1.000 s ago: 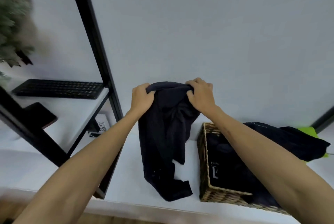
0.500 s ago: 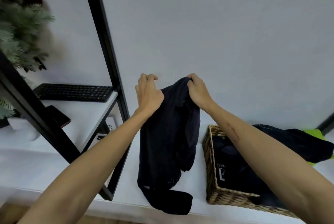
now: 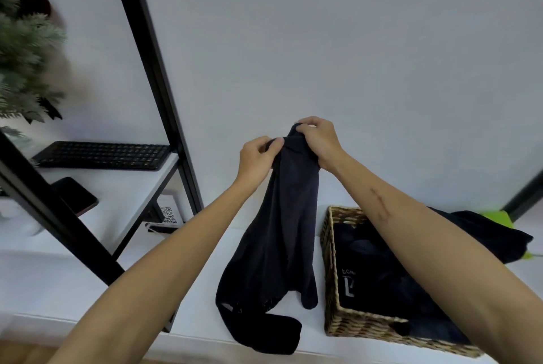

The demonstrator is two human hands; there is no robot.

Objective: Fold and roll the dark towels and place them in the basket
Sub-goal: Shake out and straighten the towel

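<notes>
Both hands hold one dark towel [image 3: 282,231] up at centre frame, so the step in hand looks like finding an edge before folding. The left hand [image 3: 258,158] pinches the bunched top, and the right hand [image 3: 318,140] grips it just beside. The towel hangs below them, its tail on the bench [image 3: 191,284], left of the basket [image 3: 332,275]. Next the hands likely need to spread apart and lay it flat.
</notes>
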